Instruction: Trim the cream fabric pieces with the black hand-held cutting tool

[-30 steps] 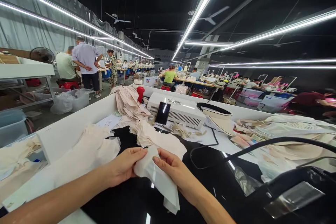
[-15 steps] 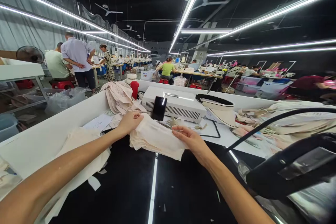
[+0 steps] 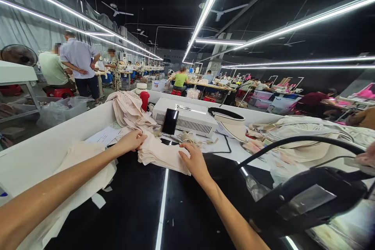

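Note:
A stack of cream fabric pieces (image 3: 164, 153) lies on the black tabletop (image 3: 140, 203) in front of me, its layered edges showing at the left. My left hand (image 3: 130, 141) is closed at the stack's upper left corner, with fingertips pinched on the fabric. At the right end, my right hand (image 3: 195, 160) rests with fingers stretched over the top piece and thumb apart. Just beyond the stack a black phone (image 3: 170, 122) leans upright against a white vented box (image 3: 187, 115). More cream fabric (image 3: 84, 164) lies under and beside my left forearm.
A sun visor (image 3: 231, 127) and fabric heaps (image 3: 293, 136) lie at the right. A black machine arm (image 3: 310, 199) with a curved cable (image 3: 281, 140) stands at the near right. Patterned fabric (image 3: 129, 107) and a red bottle (image 3: 144, 100) are at the back left. Co-workers sit and stand beyond.
The view has shifted slightly right. The fabric lies lower and flatter on the stack. My right hand has gone from gripping its right edge to resting on top. A hand appears at the far right.

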### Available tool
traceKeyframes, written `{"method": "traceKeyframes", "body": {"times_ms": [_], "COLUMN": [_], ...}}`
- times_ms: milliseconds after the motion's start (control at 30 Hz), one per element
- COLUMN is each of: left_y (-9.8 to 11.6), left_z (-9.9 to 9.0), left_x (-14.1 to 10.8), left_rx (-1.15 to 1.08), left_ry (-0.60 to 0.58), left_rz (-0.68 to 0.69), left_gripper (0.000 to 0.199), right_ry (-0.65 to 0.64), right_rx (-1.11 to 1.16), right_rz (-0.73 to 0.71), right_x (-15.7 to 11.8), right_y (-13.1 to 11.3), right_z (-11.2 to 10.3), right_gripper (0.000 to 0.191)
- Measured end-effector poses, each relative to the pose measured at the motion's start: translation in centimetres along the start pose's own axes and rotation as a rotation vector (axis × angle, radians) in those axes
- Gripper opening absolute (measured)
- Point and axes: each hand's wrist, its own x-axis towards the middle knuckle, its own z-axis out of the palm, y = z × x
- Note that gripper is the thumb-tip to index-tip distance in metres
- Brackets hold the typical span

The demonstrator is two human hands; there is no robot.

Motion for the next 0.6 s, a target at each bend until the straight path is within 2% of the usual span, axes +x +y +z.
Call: {"method": "traceKeyframes", "body": {"times_ms": [100, 200, 300, 400, 500, 600], "left_y": [-0.1, -1.1, -3.3, -5.9, -8.1, -9.4], "left_z": [-2.4, -5.7, -9.4, -12.3, -13.6, -13.4], "left_x": [-1.9, -4.6, -7.7, -10.6, -12.8, -14.1], "left_rx": [0.082, 0.192, 0.339, 0.456, 0.511, 0.520], "left_ry": [0.059, 0.086, 0.131, 0.164, 0.161, 0.161], "left_rz": [0.056, 0.094, 0.058, -0.011, -0.072, -0.111], "left_gripper": [0.031, 0.033, 0.033, 0.034, 0.033, 0.030], "right_ry": [-0.012, -0.050, -0.094, -0.129, -0.164, -0.125], "right_rx": [-0.036, -0.033, 0.006, 0.070, 0.144, 0.163], "right_rz": [-0.066, -0.118, -0.152, -0.172, -0.199, -0.212], "right_x": [-1.6, -3.5, -5.5, -7.4, -9.3, -11.8], "right_y": [-1.3, -2.8, -4.2, -5.1, -4.7, -3.3], "right_z": [-0.1, -0.2, -0.5, -0.8, -0.8, -0.6], "right_gripper": [0.026, 0.020, 0.013, 0.019, 0.026, 0.028]}}
